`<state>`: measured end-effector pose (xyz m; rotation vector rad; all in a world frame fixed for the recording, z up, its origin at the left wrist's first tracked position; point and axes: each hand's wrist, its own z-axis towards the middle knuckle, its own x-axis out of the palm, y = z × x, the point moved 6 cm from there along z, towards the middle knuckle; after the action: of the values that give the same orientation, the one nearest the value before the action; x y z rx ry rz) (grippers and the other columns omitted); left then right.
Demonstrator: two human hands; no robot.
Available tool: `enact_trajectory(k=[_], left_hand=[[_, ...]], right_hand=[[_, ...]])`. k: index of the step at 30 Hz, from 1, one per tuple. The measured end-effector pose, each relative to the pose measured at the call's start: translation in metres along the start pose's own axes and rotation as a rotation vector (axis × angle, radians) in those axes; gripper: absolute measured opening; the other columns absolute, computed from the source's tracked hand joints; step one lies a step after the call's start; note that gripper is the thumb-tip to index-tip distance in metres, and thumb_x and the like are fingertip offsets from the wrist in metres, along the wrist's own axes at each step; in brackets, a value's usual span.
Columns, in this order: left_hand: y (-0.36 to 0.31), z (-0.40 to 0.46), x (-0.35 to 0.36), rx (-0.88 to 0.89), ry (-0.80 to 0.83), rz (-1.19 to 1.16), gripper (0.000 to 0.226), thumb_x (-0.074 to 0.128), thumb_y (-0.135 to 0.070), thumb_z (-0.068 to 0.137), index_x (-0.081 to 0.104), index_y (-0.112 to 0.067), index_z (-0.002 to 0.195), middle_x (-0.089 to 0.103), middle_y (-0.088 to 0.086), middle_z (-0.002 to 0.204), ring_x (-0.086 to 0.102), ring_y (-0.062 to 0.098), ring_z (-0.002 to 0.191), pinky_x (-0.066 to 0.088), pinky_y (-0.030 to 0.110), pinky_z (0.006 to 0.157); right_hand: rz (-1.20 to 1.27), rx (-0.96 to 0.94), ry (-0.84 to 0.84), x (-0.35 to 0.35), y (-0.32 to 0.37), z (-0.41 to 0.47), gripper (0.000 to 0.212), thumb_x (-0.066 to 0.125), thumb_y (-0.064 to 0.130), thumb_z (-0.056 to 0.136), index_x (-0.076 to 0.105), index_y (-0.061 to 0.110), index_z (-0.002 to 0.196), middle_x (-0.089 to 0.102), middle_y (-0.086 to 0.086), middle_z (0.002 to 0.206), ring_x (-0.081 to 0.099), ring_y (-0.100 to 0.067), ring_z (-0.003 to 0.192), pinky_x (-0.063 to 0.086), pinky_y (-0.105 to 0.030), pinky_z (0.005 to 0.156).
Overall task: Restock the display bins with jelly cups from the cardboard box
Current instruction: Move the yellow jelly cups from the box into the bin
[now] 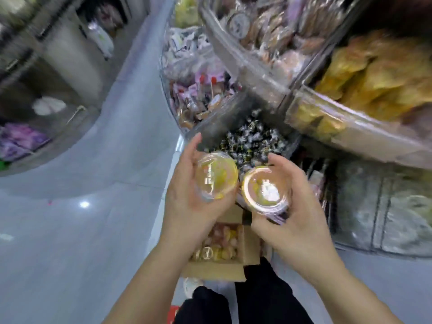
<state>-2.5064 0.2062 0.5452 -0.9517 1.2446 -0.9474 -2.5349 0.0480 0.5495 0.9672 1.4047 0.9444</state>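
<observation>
My left hand (pixel 187 197) grips a clear jelly cup (pixel 216 175) with yellow fruit inside. A second jelly cup (pixel 265 189) with an orange rim sits in my right hand (pixel 294 220), whose fingers curl round it. Both cups hang side by side above the open cardboard box (pixel 251 249) on the floor. Several more jelly cups (pixel 217 244) lie in the box. Just beyond the cups is a clear display bin (pixel 219 122) holding black-and-white wrapped sweets (pixel 252 141).
Clear bins of wrapped snacks (pixel 196 94) stand at the left, biscuits (pixel 268 36) above and yellow snacks (pixel 374 73) at the right. A lower shelf of packets (pixel 385 213) lies right of my hands. Grey floor (pixel 81 230) spreads left. My legs and a shoe (pixel 191 286) are below.
</observation>
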Motion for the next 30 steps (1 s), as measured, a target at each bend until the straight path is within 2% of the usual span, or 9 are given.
enact_trajectory(k=[4,6,10,12,14,18,22,26,30], left_hand=[[-0.057,0.027,0.043,0.139,0.098,-0.032,0.059,0.068,-0.035,0.055,0.042,-0.047,0.106,0.056,-0.034,0.101,0.057,-0.011,0.089,0.04,0.003,0.073],[-0.081,0.04,0.069,0.175,0.144,-0.049,0.058,0.068,-0.031,0.056,0.044,-0.045,0.107,0.056,-0.032,0.102,0.058,-0.008,0.09,0.041,0.005,0.074],[-0.119,0.069,0.113,0.225,0.195,-0.024,0.063,0.066,-0.019,0.062,0.041,-0.047,0.112,0.056,-0.03,0.109,0.056,-0.009,0.095,0.038,0.002,0.075],[-0.129,0.087,0.133,0.252,0.254,0.039,0.06,0.066,-0.017,0.065,0.041,-0.039,0.115,0.057,-0.017,0.108,0.055,-0.008,0.092,0.038,0.002,0.074],[-0.135,0.104,0.149,0.312,0.303,0.15,0.056,0.07,-0.015,0.07,0.043,-0.032,0.116,0.055,-0.018,0.104,0.051,-0.009,0.09,0.035,-0.001,0.073],[-0.13,0.13,0.17,0.384,0.365,0.462,0.057,0.073,-0.017,0.075,0.048,-0.022,0.126,0.038,-0.01,0.108,0.038,-0.001,0.09,0.033,0.013,0.076],[-0.116,0.142,0.176,0.401,0.496,0.628,0.063,0.067,-0.016,0.079,0.041,-0.022,0.137,0.039,-0.008,0.115,0.04,0.006,0.099,0.027,0.013,0.078],[-0.116,0.15,0.183,0.455,0.606,0.721,0.061,0.063,-0.01,0.08,0.044,-0.023,0.137,0.046,-0.003,0.135,0.046,0.015,0.121,0.033,0.023,0.1],[-0.123,0.152,0.194,0.678,0.642,0.903,0.053,0.068,-0.013,0.077,0.055,-0.016,0.128,0.052,0.003,0.134,0.045,0.02,0.125,0.032,0.029,0.105]], right_hand=[[0.009,-0.059,-0.176,-0.083,0.023,0.006,0.071,0.063,0.01,0.056,0.047,0.054,0.11,0.057,0.03,0.111,0.055,0.008,0.104,0.04,-0.001,0.079],[0.015,-0.091,-0.268,-0.124,0.029,0.012,0.062,0.065,0.01,0.058,0.05,0.047,0.105,0.059,0.031,0.104,0.057,0.012,0.095,0.039,0.003,0.073],[-0.037,-0.132,-0.347,-0.184,0.038,0.038,0.053,0.066,0.018,0.061,0.05,0.046,0.104,0.059,0.035,0.105,0.054,0.015,0.098,0.034,0.004,0.078],[-0.056,-0.141,-0.36,-0.203,0.037,0.055,0.053,0.065,0.018,0.061,0.049,0.046,0.103,0.06,0.027,0.105,0.053,0.013,0.099,0.034,0.002,0.081],[-0.168,-0.115,-0.364,-0.215,0.032,0.072,0.053,0.067,0.019,0.06,0.046,0.047,0.1,0.052,0.018,0.108,0.048,0.016,0.099,0.031,0.005,0.08],[-0.42,-0.096,-0.181,-0.215,0.014,0.103,0.059,0.068,0.007,0.063,0.05,0.035,0.111,0.043,0.01,0.107,0.043,0.002,0.098,0.029,0.003,0.082],[-0.721,-0.255,-0.025,-0.207,0.011,0.123,0.065,0.069,0.009,0.064,0.054,0.023,0.126,0.052,0.005,0.114,0.036,-0.015,0.103,0.036,-0.031,0.091],[-0.986,-0.361,0.124,-0.198,0.003,0.137,0.067,0.066,0.014,0.069,0.049,0.032,0.131,0.051,0.007,0.122,0.031,-0.018,0.111,0.019,-0.029,0.079],[-1.038,-0.389,0.168,-0.194,-0.006,0.143,0.072,0.065,0.012,0.071,0.042,0.03,0.136,0.051,0.007,0.126,0.031,-0.018,0.111,0.025,-0.031,0.081]])
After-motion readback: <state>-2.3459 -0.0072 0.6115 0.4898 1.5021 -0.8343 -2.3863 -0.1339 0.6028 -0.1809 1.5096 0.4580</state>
